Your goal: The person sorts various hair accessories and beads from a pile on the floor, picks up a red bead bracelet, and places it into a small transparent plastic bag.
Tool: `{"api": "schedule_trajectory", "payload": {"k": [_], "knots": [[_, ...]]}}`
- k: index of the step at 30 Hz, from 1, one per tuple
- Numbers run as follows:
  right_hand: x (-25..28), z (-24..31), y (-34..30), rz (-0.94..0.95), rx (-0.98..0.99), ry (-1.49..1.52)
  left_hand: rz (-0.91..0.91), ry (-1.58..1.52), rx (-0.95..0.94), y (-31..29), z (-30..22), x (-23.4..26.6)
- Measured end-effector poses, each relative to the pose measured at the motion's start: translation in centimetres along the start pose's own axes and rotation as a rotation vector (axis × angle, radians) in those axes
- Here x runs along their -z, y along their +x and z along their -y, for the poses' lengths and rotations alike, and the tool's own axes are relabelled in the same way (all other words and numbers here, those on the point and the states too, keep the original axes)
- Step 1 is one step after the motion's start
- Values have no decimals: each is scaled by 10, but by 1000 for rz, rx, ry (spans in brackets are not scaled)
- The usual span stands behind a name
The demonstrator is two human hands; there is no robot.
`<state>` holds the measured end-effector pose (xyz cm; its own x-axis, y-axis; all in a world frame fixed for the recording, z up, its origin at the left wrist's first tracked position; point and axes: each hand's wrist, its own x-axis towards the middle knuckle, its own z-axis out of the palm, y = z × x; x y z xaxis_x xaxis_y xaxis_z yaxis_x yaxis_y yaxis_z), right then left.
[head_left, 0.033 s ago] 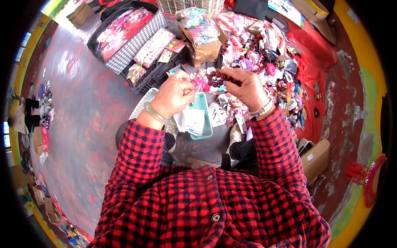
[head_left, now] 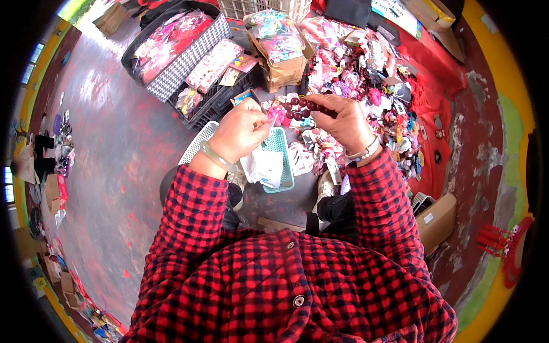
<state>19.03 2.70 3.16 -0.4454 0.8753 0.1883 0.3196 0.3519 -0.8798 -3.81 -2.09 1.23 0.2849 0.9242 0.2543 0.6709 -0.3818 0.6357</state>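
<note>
Both hands up on a string of dark red beads

Right hand (head_left: 343, 123) has its fingers curled around the beads (head_left: 303, 107), holding them above the teal basket (head_left: 280, 150). Left hand (head_left: 243, 130) sits just beside, fingertips pinched together on something thin and pale near the beads; can't tell what it is. Hair accessories (head_left: 372, 68) piled behind.
</note>
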Motion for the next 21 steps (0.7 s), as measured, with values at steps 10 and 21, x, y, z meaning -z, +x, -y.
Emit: {"api": "schedule_trajectory", "payload": {"k": [10, 21], "knots": [[-18, 13, -4, 111, -501, 572, -200, 310, 164, 3, -6, -20], [-35, 16, -6, -86, -518, 255, -193, 396, 175, 4, -19, -38]]}}
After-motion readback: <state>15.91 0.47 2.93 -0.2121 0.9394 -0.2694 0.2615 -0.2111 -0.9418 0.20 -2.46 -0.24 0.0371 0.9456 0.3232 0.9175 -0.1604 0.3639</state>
